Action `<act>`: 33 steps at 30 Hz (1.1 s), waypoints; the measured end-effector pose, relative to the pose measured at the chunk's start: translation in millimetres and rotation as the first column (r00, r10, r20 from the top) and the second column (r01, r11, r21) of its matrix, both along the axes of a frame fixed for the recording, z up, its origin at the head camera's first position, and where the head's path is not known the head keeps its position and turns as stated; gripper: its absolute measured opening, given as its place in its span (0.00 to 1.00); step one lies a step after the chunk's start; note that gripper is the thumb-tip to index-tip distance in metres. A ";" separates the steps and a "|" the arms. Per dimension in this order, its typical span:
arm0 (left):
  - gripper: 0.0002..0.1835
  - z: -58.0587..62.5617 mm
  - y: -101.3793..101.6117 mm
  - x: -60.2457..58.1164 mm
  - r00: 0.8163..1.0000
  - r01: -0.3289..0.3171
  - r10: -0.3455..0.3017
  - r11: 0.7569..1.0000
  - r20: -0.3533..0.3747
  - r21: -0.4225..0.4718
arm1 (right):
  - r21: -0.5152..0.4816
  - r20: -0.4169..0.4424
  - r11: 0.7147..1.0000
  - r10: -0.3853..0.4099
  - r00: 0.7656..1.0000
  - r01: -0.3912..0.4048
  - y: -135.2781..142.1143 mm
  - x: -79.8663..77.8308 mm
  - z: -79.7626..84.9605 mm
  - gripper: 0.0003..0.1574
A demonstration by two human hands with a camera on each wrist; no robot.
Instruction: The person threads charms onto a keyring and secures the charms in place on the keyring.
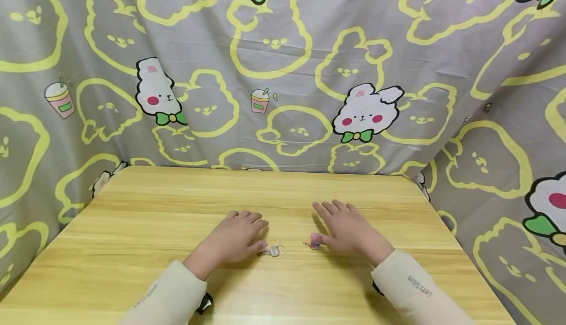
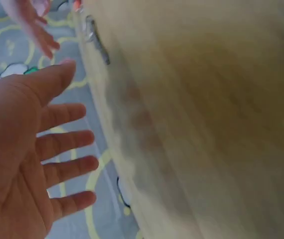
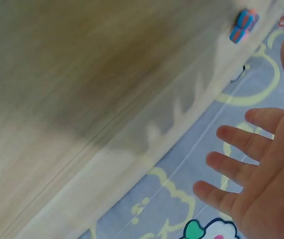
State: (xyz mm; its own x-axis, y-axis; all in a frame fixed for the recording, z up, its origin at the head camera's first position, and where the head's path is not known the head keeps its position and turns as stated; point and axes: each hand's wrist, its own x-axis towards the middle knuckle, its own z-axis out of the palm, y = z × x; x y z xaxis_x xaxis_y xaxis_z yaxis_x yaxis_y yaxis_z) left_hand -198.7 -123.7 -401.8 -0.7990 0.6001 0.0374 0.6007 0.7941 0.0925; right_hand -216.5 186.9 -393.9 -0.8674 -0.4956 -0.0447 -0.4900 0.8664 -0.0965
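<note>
A silver key with a ring [image 1: 275, 251] lies on the wooden table, just beyond the thumb tip of my left hand [image 1: 236, 236]. That hand hovers palm down with its fingers spread and holds nothing; the left wrist view shows the key [image 2: 100, 47] past the thumb. To the right of the key is a small blue and orange charm [image 1: 316, 246], partly covered by the thumb of my right hand [image 1: 347, 229] in the head view. The right wrist view shows the charm [image 3: 238, 34] apart from the fingers, which are spread above the table and hold nothing.
The wooden table [image 1: 185, 187] carries the key and the charm. Behind it and along both sides hangs a grey curtain [image 1: 292, 89] with yellow outlines and white rabbit figures. Pale sleeves [image 1: 420, 285] cover both forearms.
</note>
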 end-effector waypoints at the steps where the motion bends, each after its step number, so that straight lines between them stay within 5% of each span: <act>1: 0.29 -0.7 0.4 0.2 1.000 0.022 -0.022 1.000 0.000 0.006 | 0.009 0.005 1.000 0.008 1.000 -0.008 -1.2 0.8 -0.7 0.53; 6: 0.25 -4.7 2.4 -0.3 0.994 0.106 -0.107 0.993 0.006 0.058 | 0.041 -0.012 0.996 0.077 0.997 -0.077 -7.2 5.7 -2.5 0.50; 10: 0.24 -6.5 5.8 0.8 0.989 0.113 -0.124 0.985 0.076 0.127 | 0.045 -0.058 0.985 0.168 0.984 -0.165 -9.9 9.2 -3.5 0.47; 16: 0.21 -9.5 15.4 9.6 0.978 -0.004 -0.049 0.967 0.202 0.255 | -0.055 -0.060 0.963 0.262 0.963 -0.265 -11.1 12.2 -8.6 0.37; 26: 0.15 -18.6 28.8 15.9 0.966 -0.126 0.033 0.926 0.255 0.357 | -0.217 -0.092 0.926 0.296 0.951 -0.309 -17.4 10.6 -24.2 0.05; 33: 0.11 -20.1 34.1 15.6 0.960 -0.152 0.039 0.905 0.279 0.397 | -0.197 -0.091 0.932 0.291 0.953 -0.303 -18.6 8.2 -24.0 0.04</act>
